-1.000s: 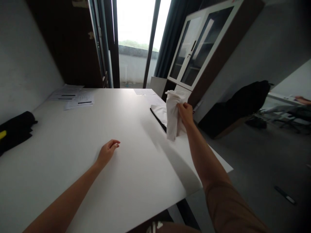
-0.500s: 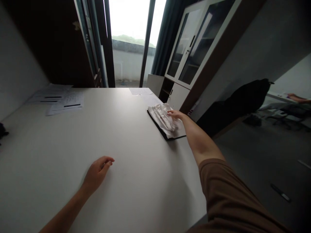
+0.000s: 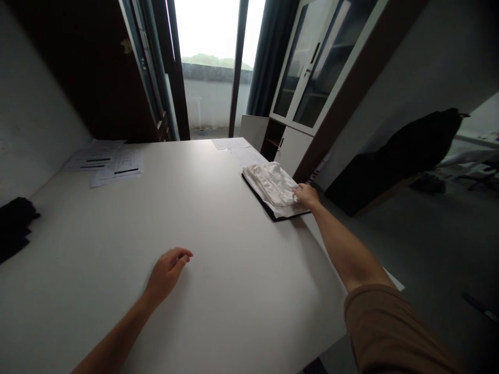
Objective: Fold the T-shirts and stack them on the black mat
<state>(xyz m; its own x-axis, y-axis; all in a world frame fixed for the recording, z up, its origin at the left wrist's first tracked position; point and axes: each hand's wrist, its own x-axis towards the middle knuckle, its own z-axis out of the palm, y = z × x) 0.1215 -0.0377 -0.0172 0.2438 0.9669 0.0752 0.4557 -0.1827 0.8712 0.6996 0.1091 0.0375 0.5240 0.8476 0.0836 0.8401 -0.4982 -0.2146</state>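
Observation:
A crumpled, folded white cloth (image 3: pixel 268 183) lies near the right edge of the table, on top of a flat black item (image 3: pixel 260 201) that shows as a dark border along its left and front sides. My right hand (image 3: pixel 307 196) reaches out to the right end of the cloth, fingers closed on its edge. Part of the grip is hidden behind the hand itself. My left hand (image 3: pixel 167 271) rests on the white table (image 3: pixel 218 311), apart from the cloth. Its fingers are curled in with the thumb close to them, and nothing shows between them.
Sheets of paper (image 3: pixel 117 167) with dark pens on them lie at the far left. More paper (image 3: pixel 230 145) lies at the far edge. Dark cloth (image 3: pixel 15 223) sits at the left. A glass-door cabinet (image 3: pixel 307 72) stands beyond the table's right side.
My right hand has moved from the middle of the white cloth to its right end. The view has turned slightly left, bringing more of the dark cloth in. My left hand keeps its pose.

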